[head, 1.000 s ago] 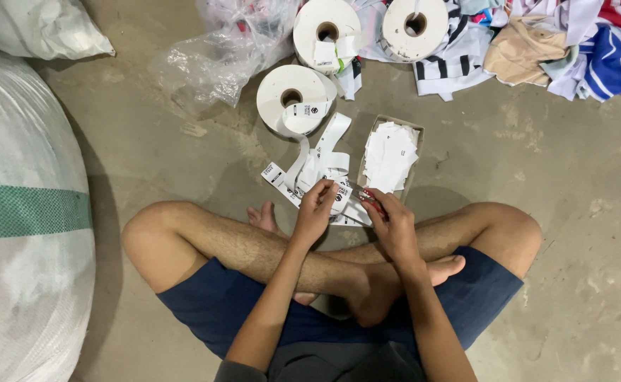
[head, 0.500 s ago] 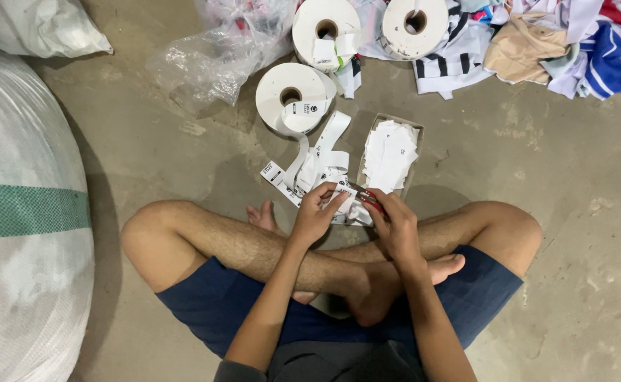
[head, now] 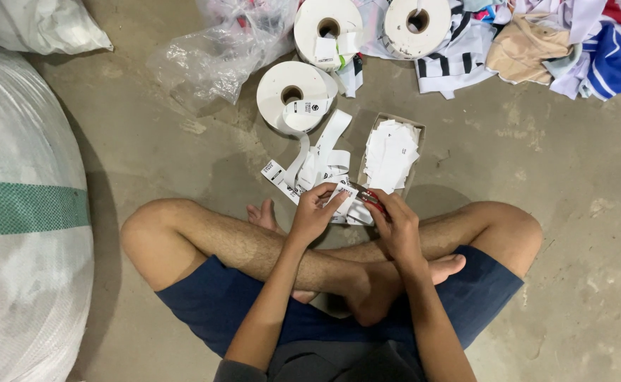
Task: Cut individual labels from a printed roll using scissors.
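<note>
I sit cross-legged on a concrete floor. My left hand (head: pixel 315 212) pinches a white label strip (head: pixel 324 159) that unrolls in loops from a white label roll (head: pixel 293 95) lying flat ahead of me. My right hand (head: pixel 395 223) grips red-handled scissors (head: pixel 368 198), whose blades meet the strip between my two hands. Just beyond my right hand a shallow cardboard box (head: pixel 416 152) holds a pile of cut white labels (head: pixel 390 154).
Two more white label rolls (head: pixel 328 30) (head: pixel 416 27) lie farther off. A crumpled clear plastic bag (head: pixel 218 53) is at upper left, a pile of mixed clothes (head: pixel 565 42) at upper right. A big white woven sack (head: pixel 20 212) with a green band fills the left side.
My hands have stayed at the strip, shifting only slightly; the scissors have closed in on the strip between them. Nothing else has moved.
</note>
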